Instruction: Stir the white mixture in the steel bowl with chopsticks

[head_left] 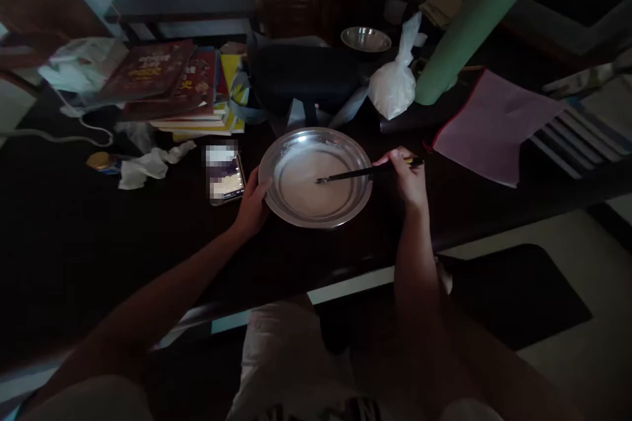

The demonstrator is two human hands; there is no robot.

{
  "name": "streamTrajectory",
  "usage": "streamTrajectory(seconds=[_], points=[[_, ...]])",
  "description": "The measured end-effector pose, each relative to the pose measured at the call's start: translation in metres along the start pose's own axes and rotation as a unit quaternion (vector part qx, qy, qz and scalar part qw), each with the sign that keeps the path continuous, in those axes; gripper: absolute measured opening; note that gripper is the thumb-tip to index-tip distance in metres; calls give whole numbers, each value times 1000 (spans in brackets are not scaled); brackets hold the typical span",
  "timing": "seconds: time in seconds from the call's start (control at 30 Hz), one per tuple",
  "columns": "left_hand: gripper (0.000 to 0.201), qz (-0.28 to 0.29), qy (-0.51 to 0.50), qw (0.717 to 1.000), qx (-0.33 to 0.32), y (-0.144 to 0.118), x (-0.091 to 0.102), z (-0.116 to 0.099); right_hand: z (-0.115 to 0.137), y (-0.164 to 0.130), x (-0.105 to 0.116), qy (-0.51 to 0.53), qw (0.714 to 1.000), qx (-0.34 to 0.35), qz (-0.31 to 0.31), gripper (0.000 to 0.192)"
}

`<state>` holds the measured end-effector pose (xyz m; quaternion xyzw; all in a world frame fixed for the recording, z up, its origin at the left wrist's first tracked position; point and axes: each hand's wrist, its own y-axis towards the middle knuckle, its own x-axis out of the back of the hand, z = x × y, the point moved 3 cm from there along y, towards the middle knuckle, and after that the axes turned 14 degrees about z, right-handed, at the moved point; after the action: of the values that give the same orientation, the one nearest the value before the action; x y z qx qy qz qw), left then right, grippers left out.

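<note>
A wide metal bowl (273, 200) stands on the dark table in front of me, with a pale, off-white layer (309, 194) spread over its bottom. I cannot tell whether this is powder or a thick liquid. My left hand (253, 200) grips the bowl's left rim, the thumb on top and the fingers mostly hidden beneath. At the right side, my right hand (405, 174) is closed around dark chopsticks (348, 175). They slant across the right rim, and their tips touch the pale contents near the middle. A lit phone (226, 174) lies just left of my left hand.
Books (172, 85) and crumpled tissue (145, 168) lie to the left. Behind the bowl are a black bag (306, 75), a tied plastic bag of white powder (394, 89) and a second metal bowl (366, 39). A green cylinder (469, 39) and a pink mesh pouch (494, 128) are at right.
</note>
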<state>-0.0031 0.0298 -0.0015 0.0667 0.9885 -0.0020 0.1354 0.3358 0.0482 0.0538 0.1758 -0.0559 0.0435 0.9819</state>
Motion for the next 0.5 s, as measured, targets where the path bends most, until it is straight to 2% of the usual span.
streamTrajectory(seconds=[0.17,0.33,0.43,0.5], points=[[63,18,16,1000,-7,0,7,2,0,-1,-3,-6,998,-8,65,42],[63,12,7,1000,-2,1,7,6,3,-1,0,-21,1000,-19,-2,47],[66,13,2,1000,-1,1,4,5,3,0,-4,-14,998,-20,55,47],[67,15,1,1000,2,0,2,3,2,1,-6,-15,998,-15,66,46]])
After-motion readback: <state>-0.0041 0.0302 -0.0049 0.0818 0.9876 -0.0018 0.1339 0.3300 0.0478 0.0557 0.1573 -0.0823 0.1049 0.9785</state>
